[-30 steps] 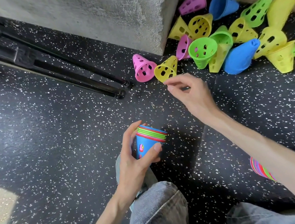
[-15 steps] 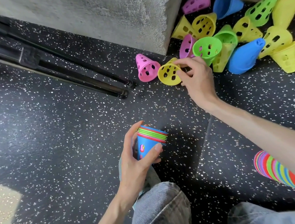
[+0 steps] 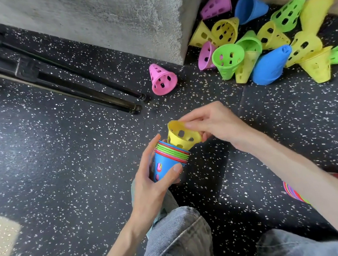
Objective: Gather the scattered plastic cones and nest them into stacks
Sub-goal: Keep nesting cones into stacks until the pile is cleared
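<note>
Right hand (image 3: 213, 125) pinches the yellow cone (image 3: 181, 136) by its rim, tip down, tilted, partly in the stack (image 3: 168, 160) mouth. Left hand (image 3: 152, 186) grips stack just below; axes not yet aligned.

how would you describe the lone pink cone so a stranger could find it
Start at the grey concrete block and go to its near corner. The pink cone stands on the speckled floor there, beside the black pole tips, alone and apart from the heap.

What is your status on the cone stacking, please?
Left hand grips nested stack. Right hand pinches yellow cone, tip entering stack. Nothing in the way.
</note>
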